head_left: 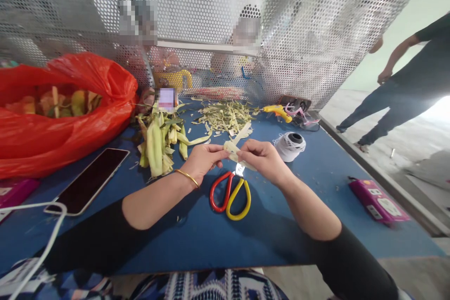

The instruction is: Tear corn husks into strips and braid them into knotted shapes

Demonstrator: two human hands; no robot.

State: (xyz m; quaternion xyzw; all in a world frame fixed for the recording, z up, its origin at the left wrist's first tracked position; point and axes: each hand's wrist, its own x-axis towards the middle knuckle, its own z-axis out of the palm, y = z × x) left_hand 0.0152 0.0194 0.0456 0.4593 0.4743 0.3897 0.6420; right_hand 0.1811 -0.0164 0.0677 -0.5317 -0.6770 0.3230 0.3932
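My left hand and my right hand meet above the blue table. Both pinch a pale yellow leaf strip stretched between them, fingers closed on it. A gold bangle circles my left wrist. Just below my hands lie scissors with one red and one yellow handle, blades hidden under my right hand. A bundle of green-yellow leaf strips lies left of my left hand. A heap of cut leaf scraps sits beyond my hands.
A red plastic bag with yellowish contents fills the left. A dark phone with a white cable lies near it. A white tape roll, yellow glue gun and pink box are on the right. A perforated metal screen stands behind; a person stands far right.
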